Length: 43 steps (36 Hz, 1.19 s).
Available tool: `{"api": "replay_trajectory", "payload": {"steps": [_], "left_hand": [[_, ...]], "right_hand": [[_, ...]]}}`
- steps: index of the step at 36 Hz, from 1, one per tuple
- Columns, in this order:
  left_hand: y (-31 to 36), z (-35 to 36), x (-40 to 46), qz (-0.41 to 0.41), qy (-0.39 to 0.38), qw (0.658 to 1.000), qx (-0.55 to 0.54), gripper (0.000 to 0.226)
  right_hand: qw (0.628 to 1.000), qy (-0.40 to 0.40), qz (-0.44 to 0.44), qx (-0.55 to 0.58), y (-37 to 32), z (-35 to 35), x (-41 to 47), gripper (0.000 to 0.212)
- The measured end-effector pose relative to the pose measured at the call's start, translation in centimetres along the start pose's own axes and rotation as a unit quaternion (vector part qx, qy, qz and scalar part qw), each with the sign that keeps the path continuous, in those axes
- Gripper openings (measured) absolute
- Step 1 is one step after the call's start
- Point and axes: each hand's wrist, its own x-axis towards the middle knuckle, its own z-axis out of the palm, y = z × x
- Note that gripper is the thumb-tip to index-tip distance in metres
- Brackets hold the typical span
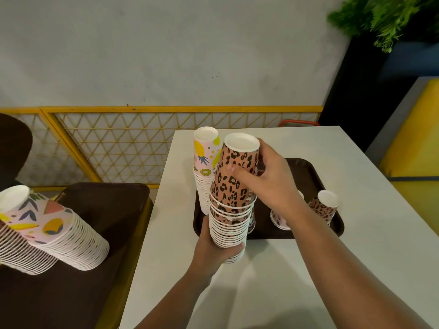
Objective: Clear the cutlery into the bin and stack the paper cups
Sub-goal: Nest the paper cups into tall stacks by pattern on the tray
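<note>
A tall stack of upside-down leopard-print paper cups (229, 217) rises above the near edge of a dark brown tray (306, 172). My left hand (215, 248) grips the stack near its bottom. My right hand (266, 176) holds the top leopard cup (237, 167), which sits tilted over the stack. Behind it stands a second stack with a fruit-print cup (205, 153) on top. Two more upside-down cups rest on the tray at the right: a leopard one (324, 206) and a pink one (280, 218) partly hidden by my right arm. No cutlery shows.
The tray lies on a white table (356, 269). To the left, a lower brown tray (99, 222) carries long leaning stacks of floral cups (52, 238). A yellow lattice fence (133, 143) runs along the wall behind. A plant (384, 17) stands at the top right.
</note>
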Motion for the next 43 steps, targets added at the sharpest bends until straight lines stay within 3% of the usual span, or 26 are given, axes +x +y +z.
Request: {"api": "replay_trajectory", "payload": {"steps": [12,17,23,28,32,36,43], "left_hand": [[0.4,-0.2,-0.5,0.000,0.019,1.000,-0.007,0.083],[0.0,-0.2,-0.6,-0.008,0.032,0.999,-0.004,0.083],[-0.9,-0.4,-0.8,-0.014,0.046,0.999,-0.010,0.086],[-1.2,-0.9,-0.9,-0.017,0.069,0.997,-0.027,0.095],[-1.2,-1.4,-0.7,-0.013,0.087,0.995,-0.040,0.091],[-1.2,-1.8,-0.6,-0.010,0.097,0.994,-0.042,0.084],[-1.0,-1.9,-0.6,-0.009,0.086,0.995,-0.043,0.094]], "right_hand": [[0.999,0.017,0.007,0.027,-0.6,0.1,0.4,0.038],[0.989,0.083,0.051,0.112,-0.7,-0.7,1.1,0.035],[0.951,0.167,0.083,0.246,-0.3,-2.0,2.1,0.018],[0.920,0.245,0.115,0.285,1.8,-2.6,2.2,0.011],[0.941,0.284,0.131,0.126,4.8,-1.5,1.3,0.033],[0.964,0.244,0.101,-0.023,7.9,0.7,-0.1,0.053],[0.974,0.175,0.084,-0.113,11.2,2.7,-0.9,0.059]]}}
